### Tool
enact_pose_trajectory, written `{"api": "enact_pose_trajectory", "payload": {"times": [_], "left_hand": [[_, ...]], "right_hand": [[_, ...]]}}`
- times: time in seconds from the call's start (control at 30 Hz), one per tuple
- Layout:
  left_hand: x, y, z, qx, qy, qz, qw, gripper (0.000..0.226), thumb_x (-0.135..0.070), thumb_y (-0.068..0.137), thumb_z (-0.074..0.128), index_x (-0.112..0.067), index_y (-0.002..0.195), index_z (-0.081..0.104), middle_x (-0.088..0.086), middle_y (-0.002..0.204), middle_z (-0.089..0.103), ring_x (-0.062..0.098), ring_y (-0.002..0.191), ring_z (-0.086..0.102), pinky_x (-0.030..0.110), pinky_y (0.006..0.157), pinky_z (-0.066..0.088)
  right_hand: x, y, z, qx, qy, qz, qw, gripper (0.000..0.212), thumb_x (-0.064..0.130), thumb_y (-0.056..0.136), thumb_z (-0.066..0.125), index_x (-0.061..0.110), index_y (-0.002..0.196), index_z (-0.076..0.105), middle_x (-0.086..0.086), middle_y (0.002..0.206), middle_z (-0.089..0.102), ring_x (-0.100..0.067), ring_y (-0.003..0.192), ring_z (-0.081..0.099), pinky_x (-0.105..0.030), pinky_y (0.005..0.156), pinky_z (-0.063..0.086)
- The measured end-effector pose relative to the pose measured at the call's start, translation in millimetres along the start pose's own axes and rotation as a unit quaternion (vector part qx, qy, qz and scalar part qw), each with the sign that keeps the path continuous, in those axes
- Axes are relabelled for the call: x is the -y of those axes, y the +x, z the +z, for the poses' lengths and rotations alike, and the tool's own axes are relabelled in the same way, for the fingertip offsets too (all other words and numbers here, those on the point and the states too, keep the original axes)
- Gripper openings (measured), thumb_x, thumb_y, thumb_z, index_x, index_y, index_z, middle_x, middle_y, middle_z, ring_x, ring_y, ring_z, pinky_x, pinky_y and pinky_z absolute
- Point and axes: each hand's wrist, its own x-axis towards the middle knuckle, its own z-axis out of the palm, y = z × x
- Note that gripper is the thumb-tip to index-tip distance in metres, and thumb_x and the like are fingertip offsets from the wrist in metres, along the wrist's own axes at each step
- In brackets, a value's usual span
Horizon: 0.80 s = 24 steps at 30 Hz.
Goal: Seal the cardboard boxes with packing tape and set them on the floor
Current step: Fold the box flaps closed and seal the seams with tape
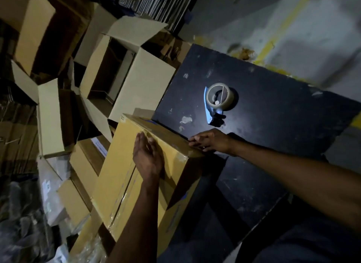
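- Well, the light is running dim here, and the heaps at the far left are sinking into shadow; I cannot tell what the crinkled plastic down in the corner is wrapping.
- The sealed box [125,176] is leaning tilted against the edge of the black table [273,129], its lower end dropping out of sight behind the left forearm.
- Its top flaps are lying closed, with a glossy strip of clear tape running along the centre seam and wrinkling over the near corner; small blue marks are showing on its side, too blurred to read.
- The left hand [147,157] is lying flat on the top face, fingers straight and together, pressing on the taped seam and gripping nothing.
- The right hand [210,140] is resting at the box's upper corner by the table, fingers extended over the edge; how they are lying underneath is hidden from me.
- The tape gun [216,102] is lying on the table, well apart from both hands, its blue frame and clear roll showing.
- An open box [144,82] is standing beyond, flaps spread, among other open boxes that are being cut off by the frame's left side.
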Motion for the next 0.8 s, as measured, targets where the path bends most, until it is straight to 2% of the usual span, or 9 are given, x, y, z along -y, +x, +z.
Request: {"api": "enact_pose_trajectory", "payload": {"times": [0.13,0.2,0.27,0.4,0.5,0.6,0.67,0.73,0.8], "left_hand": [[-22.6,-61.2,-14.2,-0.003,-0.073,0.031,0.997,0.044,-0.038,0.106,0.050,-0.014,0.140,0.064,0.005,0.147,0.061,0.018,0.139,0.052,0.043,0.115,0.045],[-22.3,-95.6,-18.9,0.041,-0.083,0.062,0.994,0.044,-0.038,0.105,0.053,-0.017,0.142,0.063,0.001,0.151,0.056,0.013,0.143,0.049,0.042,0.117,0.043],[-10.5,-118.1,-18.1,0.094,-0.047,0.103,0.989,0.055,-0.042,0.102,0.055,-0.017,0.151,0.054,0.000,0.162,0.042,0.012,0.152,0.035,0.042,0.123,0.034],[7.4,-128.6,-7.5,0.124,0.071,0.164,0.976,0.080,-0.045,0.097,0.061,-0.014,0.163,0.029,0.000,0.172,0.015,0.016,0.160,0.009,0.040,0.129,0.012],[5.3,-130.1,-4.8,0.111,0.073,0.150,0.980,0.080,-0.044,0.096,0.062,-0.014,0.163,0.029,0.000,0.172,0.017,0.019,0.160,0.014,0.044,0.129,0.016],[1.7,-131.0,-6.1,0.106,0.056,0.137,0.983,0.081,-0.042,0.093,0.064,-0.014,0.162,0.033,0.000,0.170,0.021,0.019,0.159,0.017,0.043,0.129,0.017],[-0.2,-131.2,-8.0,0.103,0.047,0.127,0.985,0.082,-0.041,0.090,0.067,-0.013,0.160,0.036,0.000,0.169,0.024,0.019,0.158,0.019,0.043,0.129,0.018],[-4.8,-129.3,-8.8,0.098,0.040,0.111,0.988,0.083,-0.041,0.086,0.070,-0.013,0.158,0.041,-0.001,0.167,0.028,0.020,0.157,0.023,0.045,0.128,0.021],[-10.8,-127.8,-10.5,0.095,0.033,0.088,0.991,0.084,-0.042,0.081,0.073,-0.013,0.156,0.046,-0.002,0.165,0.033,0.019,0.155,0.029,0.047,0.127,0.026]], "right_hand": [[-22.0,-28.0,0.0,0.015,0.053,-0.030,0.998,0.040,-0.008,0.092,0.061,0.007,0.129,0.069,-0.005,0.128,0.071,-0.018,0.127,0.062,-0.035,0.109,0.048],[-28.8,-36.8,3.9,0.020,0.030,-0.053,0.998,0.049,-0.014,0.085,0.065,0.006,0.129,0.069,-0.006,0.131,0.069,-0.022,0.127,0.062,-0.042,0.110,0.048],[-27.9,-41.9,9.0,0.023,0.004,-0.080,0.997,0.053,-0.006,0.082,0.077,0.008,0.132,0.067,-0.006,0.130,0.070,-0.021,0.125,0.064,-0.043,0.111,0.048],[-16.9,-48.1,17.1,-0.001,-0.092,-0.104,0.990,0.061,0.025,0.073,0.092,0.017,0.130,0.070,0.004,0.127,0.071,-0.005,0.119,0.065,-0.029,0.111,0.046],[-15.3,-47.1,24.9,-0.058,-0.118,-0.112,0.985,0.051,0.042,0.071,0.091,0.023,0.116,0.078,0.008,0.120,0.074,0.000,0.113,0.066,-0.033,0.110,0.049],[-19.2,-36.3,31.4,-0.099,-0.109,-0.128,0.981,0.033,0.040,0.075,0.089,0.025,0.104,0.082,0.007,0.108,0.077,-0.003,0.106,0.070,-0.040,0.105,0.053],[-21.0,-32.0,33.8,-0.102,-0.093,-0.134,0.981,0.033,0.045,0.073,0.089,0.025,0.099,0.083,0.007,0.104,0.078,-0.008,0.105,0.072,-0.043,0.102,0.055],[-17.8,-31.4,33.2,-0.098,-0.050,-0.109,0.988,0.032,0.046,0.070,0.090,0.025,0.092,0.083,0.006,0.102,0.079,-0.016,0.108,0.072,-0.040,0.091,0.059],[-15.3,-27.9,29.6,-0.084,0.001,-0.062,0.995,0.020,0.034,0.072,0.092,0.022,0.083,0.079,0.003,0.104,0.079,-0.018,0.109,0.071,-0.032,0.076,0.057]]}}
